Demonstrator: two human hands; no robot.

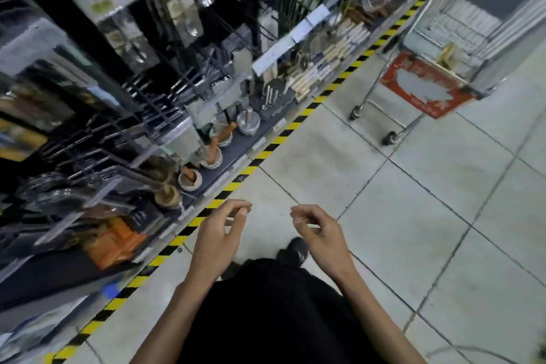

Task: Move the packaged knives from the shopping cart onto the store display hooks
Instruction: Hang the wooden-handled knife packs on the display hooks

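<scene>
My left hand (220, 235) and my right hand (320, 235) hang in front of me over the tiled floor, fingers loosely curled, holding nothing. The metal shopping cart (461, 38) stands at the upper right, well ahead of both hands, with a red sign (425, 84) on its front. What lies inside the cart is too blurred to tell. The display hooks (97, 139) with hanging packaged knives and utensils fill the shelving on the left. The picture is blurred by motion.
A yellow-and-black striped line (266, 154) runs along the foot of the shelving. Mortars and pestles (212, 156) stand on the low shelf. Orange packs (115, 241) sit at the lower left. Grey floor tiles (413, 216) spread to the right.
</scene>
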